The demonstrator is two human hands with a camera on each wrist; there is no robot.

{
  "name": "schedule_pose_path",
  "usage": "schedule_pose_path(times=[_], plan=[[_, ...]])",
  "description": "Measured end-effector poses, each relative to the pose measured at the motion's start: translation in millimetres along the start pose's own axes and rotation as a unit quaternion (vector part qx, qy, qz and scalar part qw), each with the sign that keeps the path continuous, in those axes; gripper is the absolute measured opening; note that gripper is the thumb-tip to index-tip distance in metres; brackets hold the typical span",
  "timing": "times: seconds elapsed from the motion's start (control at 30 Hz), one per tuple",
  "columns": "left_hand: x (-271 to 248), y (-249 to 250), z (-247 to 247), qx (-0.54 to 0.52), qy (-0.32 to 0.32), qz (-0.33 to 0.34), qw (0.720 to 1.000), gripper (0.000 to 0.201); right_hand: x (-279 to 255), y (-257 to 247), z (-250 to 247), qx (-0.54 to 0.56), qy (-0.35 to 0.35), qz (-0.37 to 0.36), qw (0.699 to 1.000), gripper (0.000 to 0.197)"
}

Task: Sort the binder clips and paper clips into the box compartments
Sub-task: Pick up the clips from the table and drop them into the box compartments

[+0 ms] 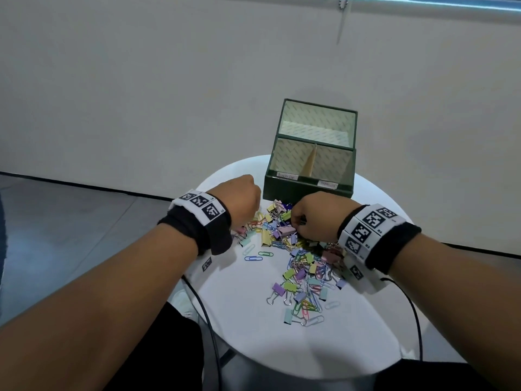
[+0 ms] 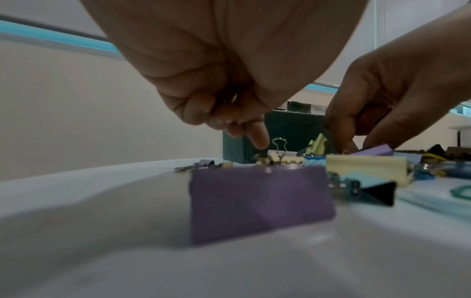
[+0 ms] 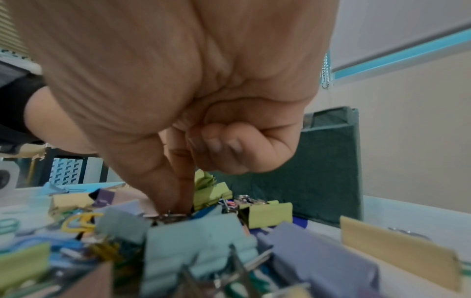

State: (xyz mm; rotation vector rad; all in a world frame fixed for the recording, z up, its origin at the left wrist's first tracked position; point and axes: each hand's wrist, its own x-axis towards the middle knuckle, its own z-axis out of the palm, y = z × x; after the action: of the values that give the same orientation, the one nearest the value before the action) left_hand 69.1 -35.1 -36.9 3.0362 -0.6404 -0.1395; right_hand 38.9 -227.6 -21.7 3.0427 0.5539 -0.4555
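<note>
At centre frame of the head view, both hands dig into the clips (image 1: 293,249) on the white bench (image 1: 253,334), below the green box (image 1: 307,187). Left wrist view: left hand (image 2: 216,80) curled, one finger touching clips. Right wrist view: right hand (image 3: 178,100) pinches a clip's wire handle (image 3: 170,216).

box (image 1: 307,190) dark green | binder clips (image 1: 284,231) pastel, seemingly mixed | table (image 1: 253,334) white

A plain pale wall (image 1: 141,94) rises beyond the round white table (image 1: 253,334); grey floor (image 1: 56,221) lies left.
</note>
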Motion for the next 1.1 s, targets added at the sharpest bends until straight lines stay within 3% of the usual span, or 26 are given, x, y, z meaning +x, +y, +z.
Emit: schedule_pose_path(times=[0.13,0.3,0.43,0.77,0.93,1.1], plan=[[-4,0,-2,-0.006,-0.003,-0.014,1.000,0.031,-3,0,2,-0.012,0.005,0.007,1.000,0.025],[-11,0,2,-0.031,-0.043,-0.026,0.998,0.025,-6,-2,2,0.006,0.011,0.002,1.000,0.014],[-8,1,4,-0.032,0.005,-0.010,0.999,0.010,-6,-5,3,0.005,-0.024,0.016,1.000,0.010],[-10,3,4,-0.046,0.020,0.038,0.998,0.013,-4,3,4,0.078,-0.063,0.005,0.995,0.006],[-8,2,3,-0.088,0.045,0.042,0.994,0.019,-6,18,-3,0.178,-0.030,0.002,0.984,0.016],[-8,2,2,-0.134,0.070,0.047,0.987,0.023,-10,28,-5,0.190,-0.003,0.014,0.982,0.022]])
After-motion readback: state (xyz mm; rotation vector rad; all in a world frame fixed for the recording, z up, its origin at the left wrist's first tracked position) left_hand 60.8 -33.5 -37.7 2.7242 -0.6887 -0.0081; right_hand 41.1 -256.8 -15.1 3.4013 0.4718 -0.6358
